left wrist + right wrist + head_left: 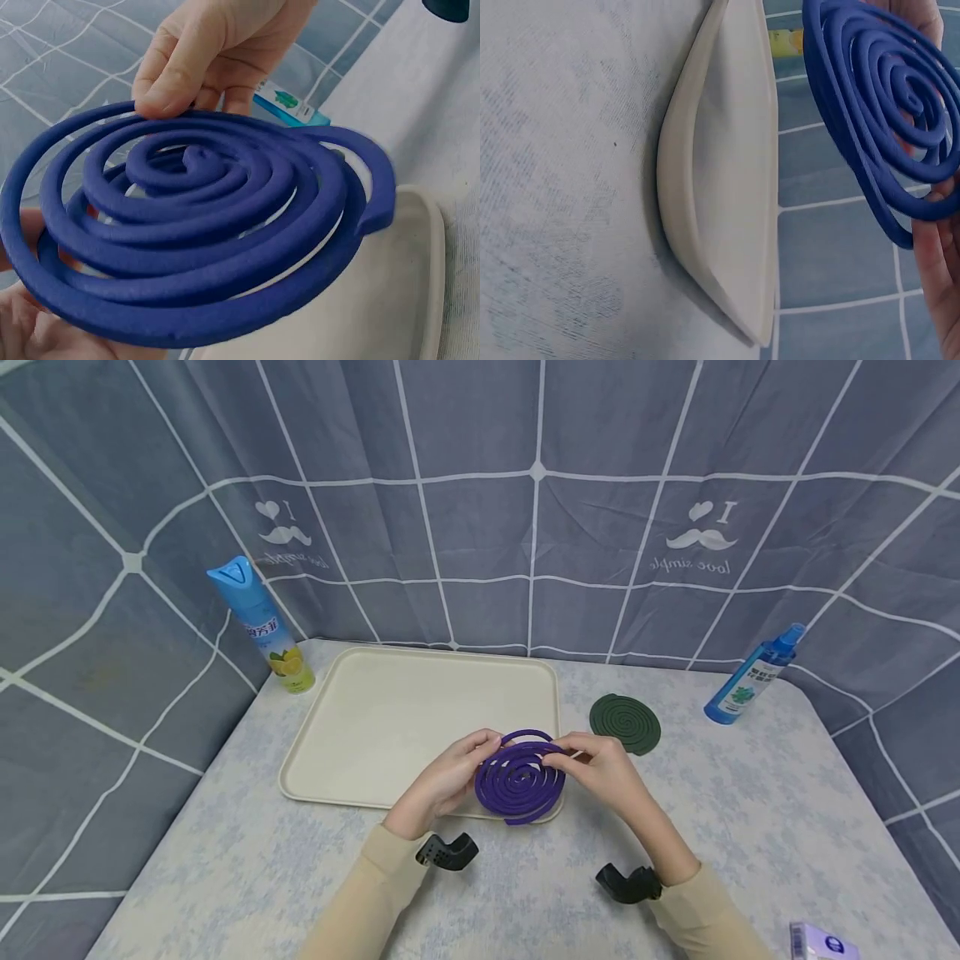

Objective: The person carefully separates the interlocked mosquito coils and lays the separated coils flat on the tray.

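Note:
Both hands hold a purple mosquito coil (517,781) over the near right corner of the cream tray (420,693). My left hand (453,772) grips the coil by its left edge. On the opposite side, my right hand (600,768) pinches the upper right rim between thumb and fingers. One outer turn stands apart from the others at the top. Close up in the left wrist view, the coil (172,322) is tilted and its turns are spread in layers, with the right thumb pressed on its far rim. A green mosquito coil (625,724) lies flat beyond my right hand.
A blue and yellow aerosol can (262,627) stands behind the tray's left side. At the back right is a blue spray bottle (753,677). Near the front right edge lies a purple box (821,942). A grey checked curtain (480,527) hangs behind the table.

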`<state>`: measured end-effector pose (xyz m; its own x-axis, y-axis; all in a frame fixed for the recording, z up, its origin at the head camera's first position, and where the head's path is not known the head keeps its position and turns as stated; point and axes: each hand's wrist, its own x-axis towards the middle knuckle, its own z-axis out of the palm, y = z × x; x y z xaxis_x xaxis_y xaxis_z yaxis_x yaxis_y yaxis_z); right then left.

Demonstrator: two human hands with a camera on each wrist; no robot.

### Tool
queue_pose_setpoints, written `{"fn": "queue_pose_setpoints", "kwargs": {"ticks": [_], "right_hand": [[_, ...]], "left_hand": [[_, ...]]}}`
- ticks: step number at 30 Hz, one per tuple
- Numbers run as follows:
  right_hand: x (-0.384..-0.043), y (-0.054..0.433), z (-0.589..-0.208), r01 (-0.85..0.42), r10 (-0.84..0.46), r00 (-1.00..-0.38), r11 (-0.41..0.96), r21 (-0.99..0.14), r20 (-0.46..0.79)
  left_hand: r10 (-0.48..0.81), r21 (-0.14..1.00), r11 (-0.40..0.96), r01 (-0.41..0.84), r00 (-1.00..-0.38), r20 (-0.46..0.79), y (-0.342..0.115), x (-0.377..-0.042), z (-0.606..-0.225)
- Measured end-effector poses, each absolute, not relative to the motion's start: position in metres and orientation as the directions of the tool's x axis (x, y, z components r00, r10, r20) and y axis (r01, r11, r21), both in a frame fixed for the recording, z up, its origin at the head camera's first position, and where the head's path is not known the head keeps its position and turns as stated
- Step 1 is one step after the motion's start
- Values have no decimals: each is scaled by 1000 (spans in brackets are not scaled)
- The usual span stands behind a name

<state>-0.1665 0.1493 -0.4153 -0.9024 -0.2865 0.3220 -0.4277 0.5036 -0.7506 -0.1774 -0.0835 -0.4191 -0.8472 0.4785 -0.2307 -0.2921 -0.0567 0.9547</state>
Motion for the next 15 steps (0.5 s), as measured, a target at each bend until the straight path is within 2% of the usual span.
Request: {"fn": "queue_pose_setpoints", "kwargs": {"ticks": [4,10,15], "right_hand": [[-168,148,-417,-408,-259,-912,496,-767,318],[-165,149,-426,-248,-191,-965,439,-864,179],[-163,149,-433,-191,-152,-978,365,-911,144]], "left_hand": [[472,943,-105,-314,-851,-231,-84,-177,-420],[441,928,-189,-321,-872,-212,-87,-176,-420],[434,903,-288,-320,-884,-175,-87,-175,-422]]}}
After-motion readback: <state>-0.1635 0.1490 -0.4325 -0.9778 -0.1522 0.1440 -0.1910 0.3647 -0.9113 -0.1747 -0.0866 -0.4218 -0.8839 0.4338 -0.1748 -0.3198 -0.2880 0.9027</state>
